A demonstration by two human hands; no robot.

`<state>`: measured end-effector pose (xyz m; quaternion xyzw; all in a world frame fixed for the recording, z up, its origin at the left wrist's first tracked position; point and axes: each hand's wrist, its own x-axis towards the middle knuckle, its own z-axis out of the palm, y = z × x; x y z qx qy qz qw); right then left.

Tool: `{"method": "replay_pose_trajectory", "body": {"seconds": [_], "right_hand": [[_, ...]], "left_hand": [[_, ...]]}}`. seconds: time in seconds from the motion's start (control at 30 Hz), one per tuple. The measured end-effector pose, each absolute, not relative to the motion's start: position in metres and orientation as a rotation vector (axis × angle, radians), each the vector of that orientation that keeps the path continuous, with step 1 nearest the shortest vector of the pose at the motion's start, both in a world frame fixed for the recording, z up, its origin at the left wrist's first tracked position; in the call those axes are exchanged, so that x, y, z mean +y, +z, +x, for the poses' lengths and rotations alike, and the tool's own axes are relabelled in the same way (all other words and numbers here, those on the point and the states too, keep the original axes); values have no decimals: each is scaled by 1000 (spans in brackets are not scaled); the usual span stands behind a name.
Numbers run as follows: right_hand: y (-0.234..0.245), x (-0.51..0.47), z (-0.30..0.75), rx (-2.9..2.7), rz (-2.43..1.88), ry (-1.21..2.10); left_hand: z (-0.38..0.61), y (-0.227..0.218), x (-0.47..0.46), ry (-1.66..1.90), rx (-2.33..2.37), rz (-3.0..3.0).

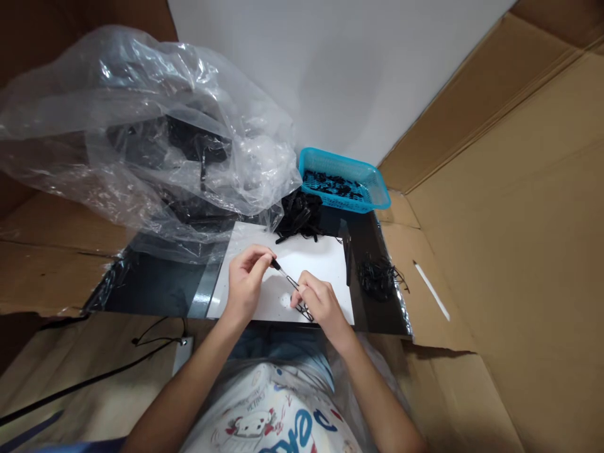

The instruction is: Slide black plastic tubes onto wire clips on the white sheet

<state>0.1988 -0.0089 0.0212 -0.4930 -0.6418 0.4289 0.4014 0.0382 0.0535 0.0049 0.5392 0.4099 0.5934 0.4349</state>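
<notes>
My left hand point(248, 282) pinches the black tip of a thin black-and-silver rod-like part point(293, 284) between finger and thumb. My right hand point(321, 304) grips the same part nearer its lower end, where it looks like an open black frame. Both hands are above a white board point(302, 255) lying on a dark surface. A blue plastic basket point(377, 189) holding small black pieces stands beyond the board. Next to it lies a heap of black strips point(299, 215).
A crumpled clear plastic sheet point(141, 126) with dark items inside covers the far left. A tangle of thin black pieces point(377, 278) lies to the right. Cardboard flaps point(486, 189) surround the area, with a white stick point(431, 290) on one. A black cable point(94, 371) runs lower left.
</notes>
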Motion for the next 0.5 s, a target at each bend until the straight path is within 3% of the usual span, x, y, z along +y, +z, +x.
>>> {"method": "replay_pose_trajectory", "body": {"seconds": [0.2, 0.37, 0.5], "right_hand": [[18, -5, 229, -1321, -1206, 946], [27, 19, 237, -1460, -1406, 802], [46, 27, 247, -1404, -1286, 686]], "left_hand": [[11, 16, 60, 1440, 995, 1322], [25, 34, 39, 1273, 784, 1169], [36, 39, 30, 1228, 688, 1082]]}}
